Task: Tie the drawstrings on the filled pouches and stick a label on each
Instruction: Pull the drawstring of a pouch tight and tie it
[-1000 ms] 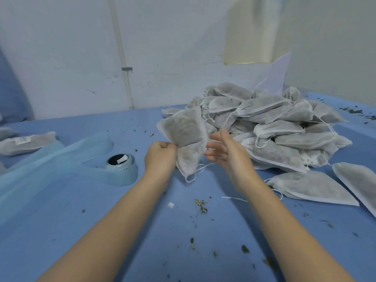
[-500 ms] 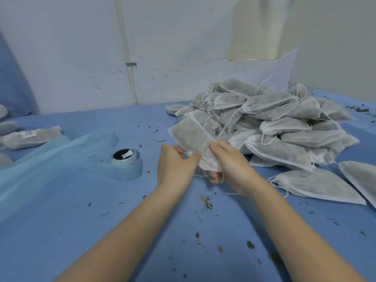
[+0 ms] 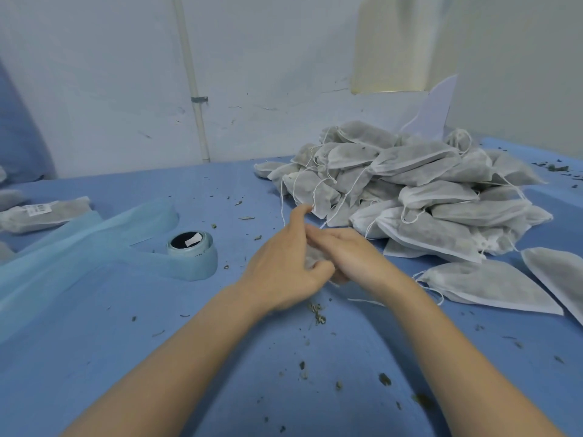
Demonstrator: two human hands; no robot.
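Note:
My left hand and my right hand meet low over the blue table, just in front of the pile. Between them they hold one filled grey pouch. Only a small patch of it shows between the fingers. My left thumb and fingers curl round its near end, and my left index finger points up. My right hand lies over the pouch with its fingers toward the left hand. The pouch's drawstring is hidden.
A heap of filled grey pouches with loose white strings fills the right back. Single pouches lie at the right. A label roll with its blue backing strip sits left. A labelled pouch lies far left. Herb crumbs litter the cloth.
The pouch stood up between my hands and showed plainly. Both hands have since come down toward the table and closed together over it, so it is nearly hidden.

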